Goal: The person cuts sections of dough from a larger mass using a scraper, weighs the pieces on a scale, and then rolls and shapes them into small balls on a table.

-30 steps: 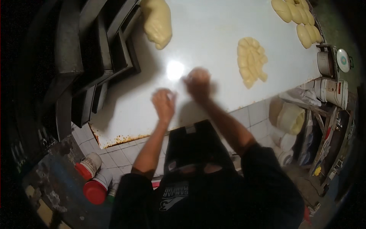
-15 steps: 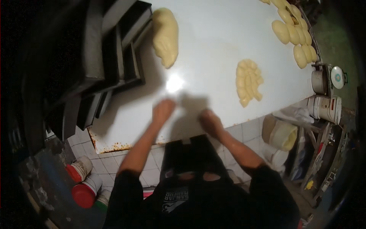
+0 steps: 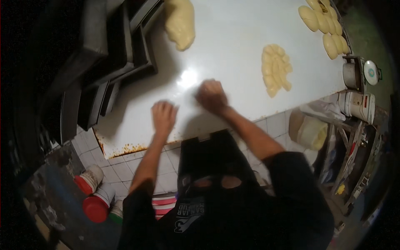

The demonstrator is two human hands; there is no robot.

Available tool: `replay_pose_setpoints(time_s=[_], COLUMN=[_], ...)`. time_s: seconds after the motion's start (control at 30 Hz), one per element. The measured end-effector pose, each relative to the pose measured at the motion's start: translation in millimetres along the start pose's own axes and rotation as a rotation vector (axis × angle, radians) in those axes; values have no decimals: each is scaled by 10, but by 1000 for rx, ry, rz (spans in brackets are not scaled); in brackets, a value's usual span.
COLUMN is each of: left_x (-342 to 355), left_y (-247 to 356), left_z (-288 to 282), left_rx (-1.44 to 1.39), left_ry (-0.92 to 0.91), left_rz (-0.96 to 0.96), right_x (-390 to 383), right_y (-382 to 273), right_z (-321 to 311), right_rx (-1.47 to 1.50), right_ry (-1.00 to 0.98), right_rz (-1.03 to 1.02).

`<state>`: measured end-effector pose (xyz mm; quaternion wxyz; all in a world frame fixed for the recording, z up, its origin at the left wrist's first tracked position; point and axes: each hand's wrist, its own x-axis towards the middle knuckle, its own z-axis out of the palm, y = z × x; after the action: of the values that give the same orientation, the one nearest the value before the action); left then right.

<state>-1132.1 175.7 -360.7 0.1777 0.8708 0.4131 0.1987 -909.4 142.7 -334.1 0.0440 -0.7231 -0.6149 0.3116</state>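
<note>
My left hand [image 3: 164,116] is low over the near part of the white table [image 3: 233,62], its fingers bent and slightly apart, with nothing visible in them. Farther forward and to its right is my right hand [image 3: 211,96], blurred, its fingers curled in. Whatever may be under its palm is hidden. A large smooth lump of yellow dough [image 3: 180,23] lies beyond my hands at the far left. To the right, small dough pieces [image 3: 276,68] sit pressed together in a cluster, apart from both hands.
Dark metal pans [image 3: 125,50] are stacked along the table's left side. Shaped dough pieces [image 3: 329,21] line the far right edge, near a metal pot [image 3: 351,76]. Below the rusty front edge stand red-lidded buckets [image 3: 95,209] on the left and a pale tub [image 3: 312,132] on the right.
My right hand has moved forward and leftward over the table. My left hand has drawn back a little toward me, its fingers now more visible. The whole view has shifted slightly.
</note>
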Motion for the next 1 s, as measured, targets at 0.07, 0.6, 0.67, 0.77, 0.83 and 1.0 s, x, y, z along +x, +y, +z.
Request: replay_pose_setpoints(time_s=[0.07,0.6,0.67,0.77,0.83,1.0], left_x=[-48,-165,-283,-902,-711,-618], left_y=[359,59,238,121,41,445], left_z=[263,263,545,189,-229,135], left_rx=[-72,43,56,-144,149,-8], left_ry=[-8,247,-259,-120,-83,188], left_rz=[-67,-196,-517,-192,-105,-240], right_x=[-131,37,-63,-347,-125,-573], right_y=[100,190,61,740,714,311], right_z=[732,103,334,293,43,301], right_rx=[31,37,120,61,-90,68], right_ry=[590,600,634,337,445,386], right_rz=[-99,-543,-507,-758,-642,-579])
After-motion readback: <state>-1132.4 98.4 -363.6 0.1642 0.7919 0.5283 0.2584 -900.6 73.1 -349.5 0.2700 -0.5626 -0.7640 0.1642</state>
